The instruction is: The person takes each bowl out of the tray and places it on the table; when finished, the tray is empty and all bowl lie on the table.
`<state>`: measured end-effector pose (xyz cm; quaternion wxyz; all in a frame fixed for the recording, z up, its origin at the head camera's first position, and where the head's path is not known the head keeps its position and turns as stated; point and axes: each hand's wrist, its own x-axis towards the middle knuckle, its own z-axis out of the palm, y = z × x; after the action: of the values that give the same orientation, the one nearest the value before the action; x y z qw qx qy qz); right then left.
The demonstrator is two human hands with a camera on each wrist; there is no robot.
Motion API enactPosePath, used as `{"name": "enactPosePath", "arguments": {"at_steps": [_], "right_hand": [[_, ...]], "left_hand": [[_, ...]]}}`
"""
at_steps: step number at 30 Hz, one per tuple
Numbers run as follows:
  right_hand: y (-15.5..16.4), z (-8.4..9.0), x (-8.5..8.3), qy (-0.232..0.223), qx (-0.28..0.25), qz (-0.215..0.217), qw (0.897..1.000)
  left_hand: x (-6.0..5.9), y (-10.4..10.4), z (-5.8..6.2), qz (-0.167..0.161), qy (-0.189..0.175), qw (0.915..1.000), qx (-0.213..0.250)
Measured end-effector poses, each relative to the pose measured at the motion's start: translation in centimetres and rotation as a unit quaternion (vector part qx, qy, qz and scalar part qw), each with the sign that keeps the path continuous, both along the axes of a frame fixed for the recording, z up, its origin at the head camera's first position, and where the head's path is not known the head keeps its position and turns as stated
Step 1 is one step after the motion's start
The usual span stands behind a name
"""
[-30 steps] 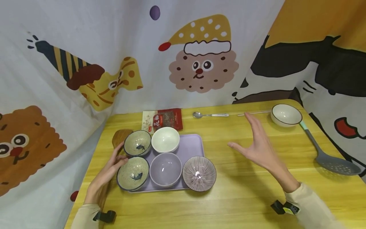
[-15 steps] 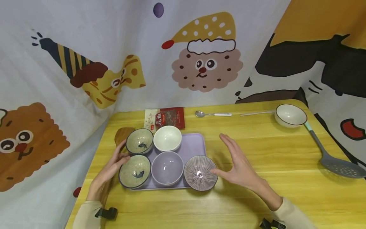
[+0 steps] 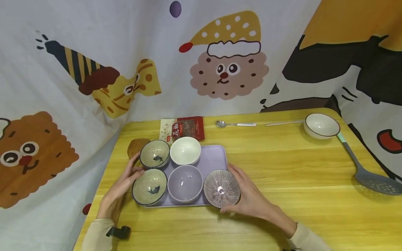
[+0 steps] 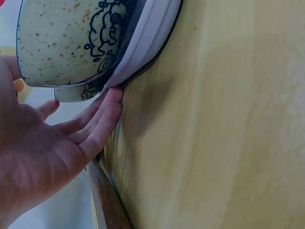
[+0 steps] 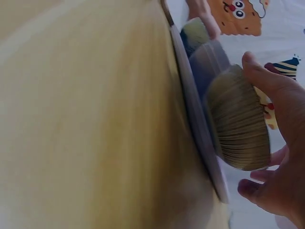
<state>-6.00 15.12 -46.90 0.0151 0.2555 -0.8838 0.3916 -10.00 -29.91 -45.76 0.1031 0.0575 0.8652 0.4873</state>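
Note:
A lavender tray (image 3: 216, 157) on the yellow table holds two speckled fish bowls (image 3: 154, 153) (image 3: 149, 186), a white bowl (image 3: 185, 150) and a lavender bowl (image 3: 185, 183). A striped bowl (image 3: 221, 188) sits on the tray's front right corner. My right hand (image 3: 245, 191) cups this bowl from the right, thumb at the front and fingers behind. In the right wrist view its thumb (image 5: 262, 76) and fingers (image 5: 257, 188) curl round the striped bowl (image 5: 238, 124). My left hand (image 3: 132, 170) rests at the tray's left edge; its straight fingertips (image 4: 112, 102) touch under the tray rim (image 4: 152, 38) below a fish bowl (image 4: 71, 43).
A wooden spatula (image 3: 135, 148) lies under my left hand. Behind the tray lie a red spice packet (image 3: 183, 128), a metal spoon (image 3: 233, 124) and a thin stick (image 3: 281, 122). A dark-rimmed white bowl (image 3: 321, 125) and a grey slotted spoon (image 3: 373, 179) sit at the right. Cartoon cloth walls the table.
My right hand came down from mid-air over the table, moved left and closed round the striped bowl. The left hand stayed at the tray's left edge.

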Motion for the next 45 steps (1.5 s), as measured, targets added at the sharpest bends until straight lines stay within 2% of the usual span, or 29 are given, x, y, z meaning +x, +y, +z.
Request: {"name": "enactPosePath", "arguments": {"at_steps": [6,11,17,28,36,45], "right_hand": [[-0.2,-0.8,0.3,-0.018,-0.009,0.022,1.000],[-0.3,-1.0,0.3,-0.025,-0.032,0.009,0.999],[0.0,-1.2,0.3,-0.001,-0.060,-0.009,0.998],[1.9,-0.1,-0.3,0.016,-0.097,-0.075,0.992],[4.3,-0.5,-1.0,0.031,-0.089,-0.119,0.988],[7.3,-0.6,-1.8,0.018,-0.079,-0.196,0.977]], "left_hand": [[-0.1,0.1,-0.1,-0.002,-0.003,1.0000,0.007],[0.0,0.1,-0.1,-0.005,-0.005,0.9999,0.009],[0.0,0.0,-0.1,-0.003,-0.005,1.0000,0.004],[-0.1,-0.1,-0.4,-0.006,-0.002,1.0000,0.006],[0.0,-0.1,-0.3,-0.005,-0.005,0.9999,0.007],[0.0,0.0,-0.2,-0.003,-0.007,0.9999,0.011]]}}
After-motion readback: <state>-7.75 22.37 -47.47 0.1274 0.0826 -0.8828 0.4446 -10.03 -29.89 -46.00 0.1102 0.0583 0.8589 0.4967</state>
